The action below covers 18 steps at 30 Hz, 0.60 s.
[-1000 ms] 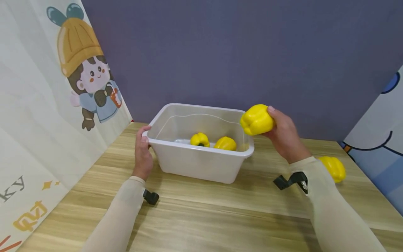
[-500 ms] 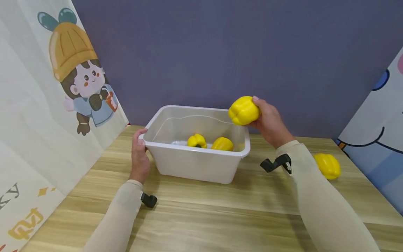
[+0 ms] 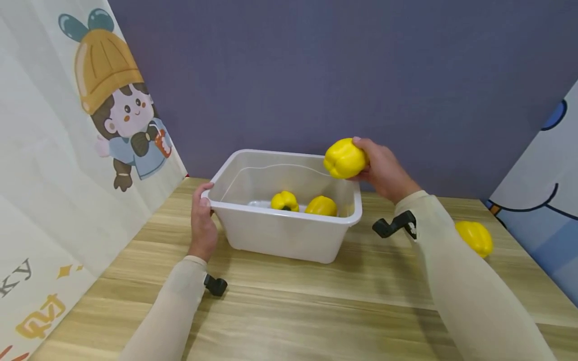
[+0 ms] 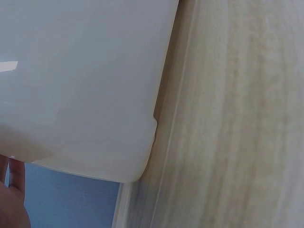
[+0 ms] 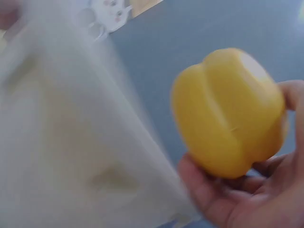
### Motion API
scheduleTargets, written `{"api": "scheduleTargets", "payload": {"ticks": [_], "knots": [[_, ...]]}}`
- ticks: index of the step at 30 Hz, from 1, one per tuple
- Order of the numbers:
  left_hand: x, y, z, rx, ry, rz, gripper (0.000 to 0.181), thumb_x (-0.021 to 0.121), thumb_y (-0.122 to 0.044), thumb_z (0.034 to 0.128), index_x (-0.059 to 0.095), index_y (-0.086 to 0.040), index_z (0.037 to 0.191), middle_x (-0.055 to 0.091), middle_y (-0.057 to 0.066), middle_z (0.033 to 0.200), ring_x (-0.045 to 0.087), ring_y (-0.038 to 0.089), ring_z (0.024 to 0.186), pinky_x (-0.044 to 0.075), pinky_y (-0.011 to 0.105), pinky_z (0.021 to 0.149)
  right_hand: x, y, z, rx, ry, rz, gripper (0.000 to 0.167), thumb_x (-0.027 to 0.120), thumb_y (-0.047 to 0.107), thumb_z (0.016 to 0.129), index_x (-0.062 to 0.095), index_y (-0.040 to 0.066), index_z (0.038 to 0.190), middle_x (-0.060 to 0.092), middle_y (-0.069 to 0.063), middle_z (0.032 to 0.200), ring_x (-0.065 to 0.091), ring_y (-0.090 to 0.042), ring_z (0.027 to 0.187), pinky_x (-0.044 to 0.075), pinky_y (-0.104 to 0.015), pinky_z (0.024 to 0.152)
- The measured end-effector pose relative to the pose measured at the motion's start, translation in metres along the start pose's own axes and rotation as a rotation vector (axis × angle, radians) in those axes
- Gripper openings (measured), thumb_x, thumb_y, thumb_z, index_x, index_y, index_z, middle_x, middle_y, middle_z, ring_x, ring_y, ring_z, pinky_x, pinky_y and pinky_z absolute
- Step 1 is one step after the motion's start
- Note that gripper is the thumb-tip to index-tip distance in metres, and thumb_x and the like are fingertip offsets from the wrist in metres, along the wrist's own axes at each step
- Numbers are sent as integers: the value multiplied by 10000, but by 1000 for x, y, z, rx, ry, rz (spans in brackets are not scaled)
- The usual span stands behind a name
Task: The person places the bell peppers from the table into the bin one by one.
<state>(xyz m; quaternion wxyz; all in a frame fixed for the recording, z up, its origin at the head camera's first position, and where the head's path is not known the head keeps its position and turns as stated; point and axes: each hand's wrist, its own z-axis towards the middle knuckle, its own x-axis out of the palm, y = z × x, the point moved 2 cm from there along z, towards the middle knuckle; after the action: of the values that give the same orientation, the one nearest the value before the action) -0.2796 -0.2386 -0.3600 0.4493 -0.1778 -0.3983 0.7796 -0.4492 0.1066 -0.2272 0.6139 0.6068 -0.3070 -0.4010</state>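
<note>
A white bin (image 3: 280,233) stands on the table, with one yellow pepper (image 3: 284,201) and another yellow pepper (image 3: 321,206) inside. My left hand (image 3: 203,223) grips the bin's left rim; in the left wrist view its fingers (image 4: 16,178) show at the edge of the bin wall (image 4: 85,95). My right hand (image 3: 384,168) holds a third yellow pepper (image 3: 345,158) over the bin's back right corner. The right wrist view shows this pepper (image 5: 228,114) between the thumb and fingers of the right hand (image 5: 256,194), beside the bin (image 5: 85,137).
Another yellow pepper (image 3: 475,238) lies on the wooden table (image 3: 289,311) at the right, partly behind my right sleeve. A dark blue-grey panel (image 3: 338,75) rises behind the bin. Printed sheets stand at the left (image 3: 40,150) and right (image 3: 542,200).
My right hand has carried its pepper leftward and slightly up, from beside the bin's right rim to over its back right corner. The left hand keeps its grip on the rim.
</note>
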Motion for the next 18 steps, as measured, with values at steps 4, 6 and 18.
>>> {"api": "scheduleTargets", "payload": {"ticks": [4,6,18], "knots": [[-1,-1,0,-10,0,21,513,261,-314,1047,402,4,1422,500,117,1279,491,222,1092,370,314,929,5,9,2,73,24,-102,661,510,614,961,541,61,1323,551,-143,1249,640,-284,1015,552,-370,867],[-1,-1,0,-15,0,26,513,261,-315,1046,403,5,1421,499,105,1286,486,217,1100,368,314,933,8,12,4,101,31,-129,663,517,626,952,546,73,1316,551,-139,1243,637,-282,1007,550,-387,875],[-3,-1,0,-14,14,8,507,258,-312,1048,402,-13,1430,484,114,1319,474,226,1128,355,323,957,2,15,13,188,52,43,586,526,570,973,504,130,1360,544,-128,1296,665,-273,1003,553,-445,876]]}}
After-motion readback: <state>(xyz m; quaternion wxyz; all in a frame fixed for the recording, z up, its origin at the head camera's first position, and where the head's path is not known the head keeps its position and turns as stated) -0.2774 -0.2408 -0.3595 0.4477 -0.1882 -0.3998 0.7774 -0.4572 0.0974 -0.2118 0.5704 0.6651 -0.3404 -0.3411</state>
